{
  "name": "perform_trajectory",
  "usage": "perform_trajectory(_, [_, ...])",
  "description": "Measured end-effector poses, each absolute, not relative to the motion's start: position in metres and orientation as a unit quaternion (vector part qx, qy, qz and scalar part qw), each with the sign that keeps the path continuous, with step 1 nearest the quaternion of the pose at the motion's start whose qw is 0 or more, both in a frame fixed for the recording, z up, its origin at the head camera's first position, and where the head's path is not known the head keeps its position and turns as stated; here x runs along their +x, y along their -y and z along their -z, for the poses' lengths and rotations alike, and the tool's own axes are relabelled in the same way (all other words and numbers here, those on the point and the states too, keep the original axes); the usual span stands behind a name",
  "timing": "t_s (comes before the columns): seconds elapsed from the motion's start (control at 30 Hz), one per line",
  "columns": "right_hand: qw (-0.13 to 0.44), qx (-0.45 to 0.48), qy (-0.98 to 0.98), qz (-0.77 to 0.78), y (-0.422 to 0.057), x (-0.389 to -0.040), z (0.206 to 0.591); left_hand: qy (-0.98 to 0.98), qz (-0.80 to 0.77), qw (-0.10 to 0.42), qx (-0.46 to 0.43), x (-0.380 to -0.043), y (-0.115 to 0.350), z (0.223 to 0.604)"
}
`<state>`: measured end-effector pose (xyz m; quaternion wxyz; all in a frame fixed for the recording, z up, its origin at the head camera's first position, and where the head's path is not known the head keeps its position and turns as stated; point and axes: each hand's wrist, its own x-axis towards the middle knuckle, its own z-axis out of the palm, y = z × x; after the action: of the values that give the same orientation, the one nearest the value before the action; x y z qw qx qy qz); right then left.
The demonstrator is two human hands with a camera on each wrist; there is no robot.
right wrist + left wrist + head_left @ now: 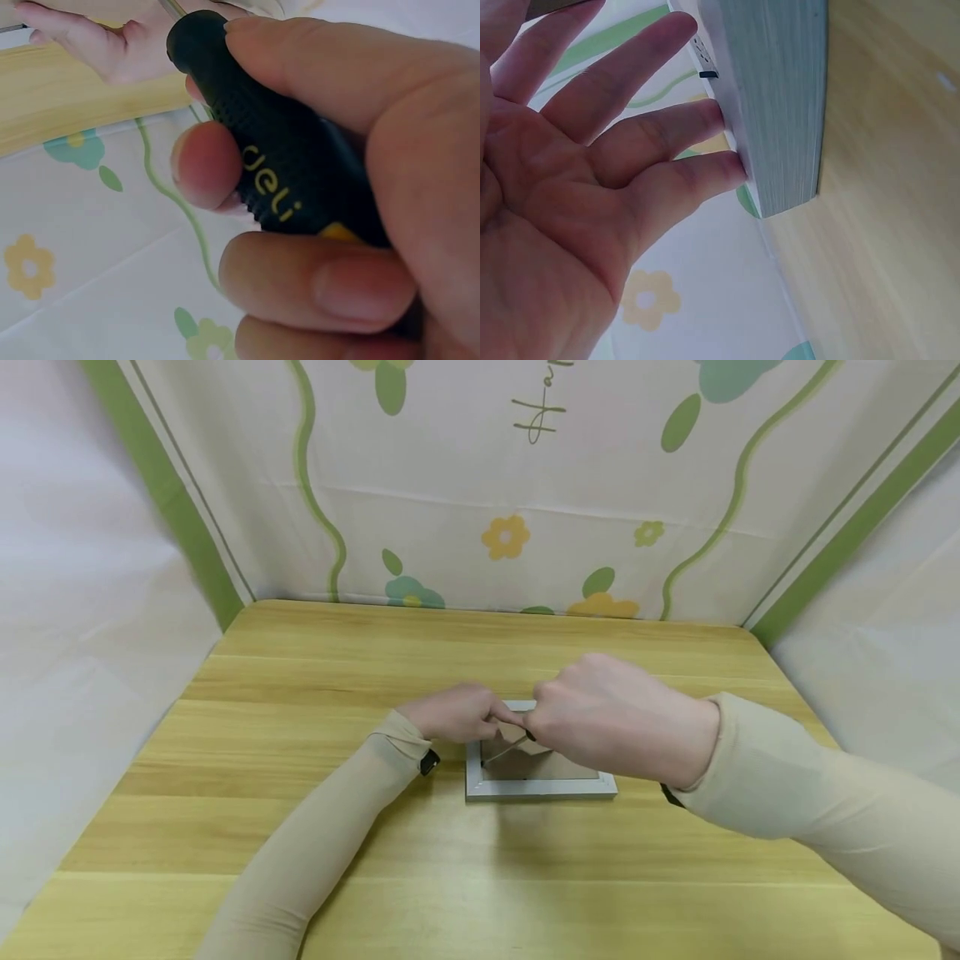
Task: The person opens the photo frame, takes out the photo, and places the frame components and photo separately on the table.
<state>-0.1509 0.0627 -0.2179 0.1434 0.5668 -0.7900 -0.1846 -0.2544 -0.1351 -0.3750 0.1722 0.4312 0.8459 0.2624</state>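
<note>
A picture frame (542,788) with a pale grey border lies face down on the table, its brown backing (555,767) up. My right hand (611,718) grips the dark handle of a screwdriver (281,161) marked "deli". Its thin metal shaft (504,750) slants down left, its tip at the inner left edge of the border. My left hand (453,714) reaches over the left side of the frame. Thumb and forefinger pinch a raised brown flap (555,6), while the other fingers (671,131) rest against the border near a small black tab (709,74).
The wooden table (375,652) runs back to a white cloth (420,460) printed with flowers and green bands. White sheets (82,610) hang at both sides. A black band (430,763) is on the left wrist.
</note>
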Motion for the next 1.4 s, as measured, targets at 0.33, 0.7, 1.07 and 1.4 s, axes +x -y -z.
perform_trajectory(0.33, [0.119, 0.561, 0.798, 0.186, -0.061, -0.153, 0.218, -0.854, -0.244, 0.167, 0.428, -0.266, 0.153, 0.384])
perform_trajectory(0.7, [0.143, 0.520, 0.835, 0.112, -0.114, -0.142, 0.256, -0.851, -0.314, 0.155, 0.391, -0.267, 0.162, 0.380])
perform_trajectory(1.07, [0.122, 0.507, 0.848, 0.088, -0.126, -0.147, 0.270, -0.806, -0.412, 0.217, 0.366, -0.262, 0.178, 0.379])
perform_trajectory(1.4, [0.118, 0.498, 0.854, 0.088, -0.134, -0.146, 0.276, -0.821, -0.376, 0.226, 0.365, -0.264, 0.166, 0.388])
